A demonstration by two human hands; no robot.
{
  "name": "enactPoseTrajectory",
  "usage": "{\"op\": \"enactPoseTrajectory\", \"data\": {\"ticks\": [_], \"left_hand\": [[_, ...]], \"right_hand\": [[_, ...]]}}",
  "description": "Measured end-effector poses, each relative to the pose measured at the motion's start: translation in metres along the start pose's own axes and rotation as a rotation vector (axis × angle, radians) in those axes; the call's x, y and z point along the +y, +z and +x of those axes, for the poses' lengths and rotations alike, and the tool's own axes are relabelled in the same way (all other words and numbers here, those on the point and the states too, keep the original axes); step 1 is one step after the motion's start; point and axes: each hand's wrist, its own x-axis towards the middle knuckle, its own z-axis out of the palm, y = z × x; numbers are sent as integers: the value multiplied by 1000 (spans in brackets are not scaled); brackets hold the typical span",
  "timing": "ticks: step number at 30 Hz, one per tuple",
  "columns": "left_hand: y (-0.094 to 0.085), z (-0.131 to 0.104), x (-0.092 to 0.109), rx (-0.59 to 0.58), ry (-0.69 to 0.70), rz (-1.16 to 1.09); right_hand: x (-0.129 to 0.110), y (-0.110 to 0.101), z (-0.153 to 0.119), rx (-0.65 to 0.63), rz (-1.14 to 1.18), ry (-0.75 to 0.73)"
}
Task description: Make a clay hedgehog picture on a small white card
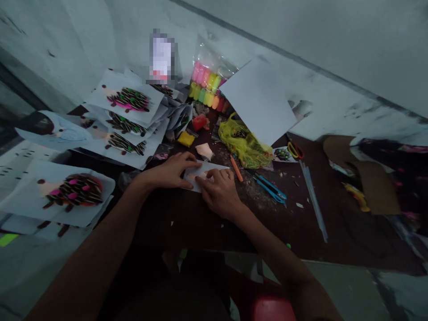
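Paper (208,165) lies flat on the table (187,227), apparently at an early stage — just a pale patch (191,177) shows, with much seemingly left to add; the left hand (174,170) spreads thumb and fingers at its left end, clasping nothing; the right hand (221,192) rests bent fingers over the patch, partly hiding it — whether they pinch anything, I cannot tell; just beyond sits a pale lump (204,151); well left, dark-spined hedgehog sheets (83,189) look finished.

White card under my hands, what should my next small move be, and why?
Probably press gently with your right hand while your left hand steadies the white card: the right is bent over its middle, the left spread at its left end.
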Motion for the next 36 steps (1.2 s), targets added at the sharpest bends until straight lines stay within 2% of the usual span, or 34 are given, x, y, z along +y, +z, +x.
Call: {"op": "enactPoseTrajectory", "data": {"ticks": [8,22,29,36], "left_hand": [[0,0,0,-6,-8,-12],[-2,0,3,0,-3,-7],[1,0,3,21,-8,5],[2,2,4,26,-26,24]], "right_hand": [[3,2,-2,21,44,23],[1,-2,-2,5,-35,26],[9,0,-4,71,-7,51],[4,0,-3,1,-47,28]]}}
